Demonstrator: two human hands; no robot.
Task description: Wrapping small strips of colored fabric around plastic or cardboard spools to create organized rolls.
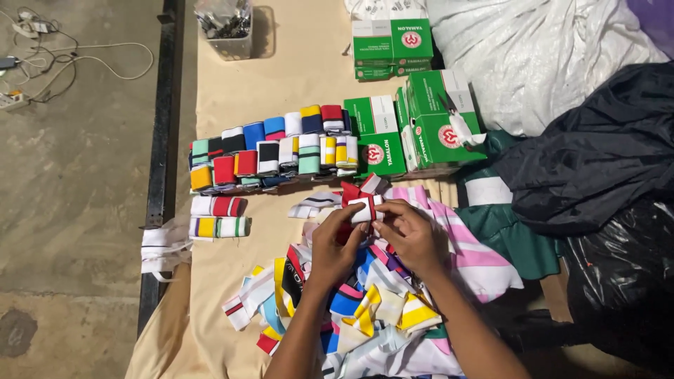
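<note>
— Two hands on one piece: what are they holding?

— Both of mine grip a red-and-white striped strip (360,203) of knit fabric. My left hand (335,245) pinches it from below, my right hand (408,231) closes on it from the side, and the strip is folded between my fingertips, lifted just above the table (295,77).

— What lies under your hands?

— A loose heap of striped strips (365,309) in yellow, blue, pink and white, spread toward me. A pink-and-white striped cloth (470,253) lies just to the right of my right hand.

— And further out?

— Rolled strips (274,151) stand in two rows beyond my hands, side by side. Two more rolls (219,216) lie apart near the table's left edge. Green-and-white boxes (414,130) sit right of the rows, touching them, with a pair of scissors (456,123) on top of one. A clear bin (226,28) stands at the far end, and black plastic bags (604,161) are piled on the right.
</note>
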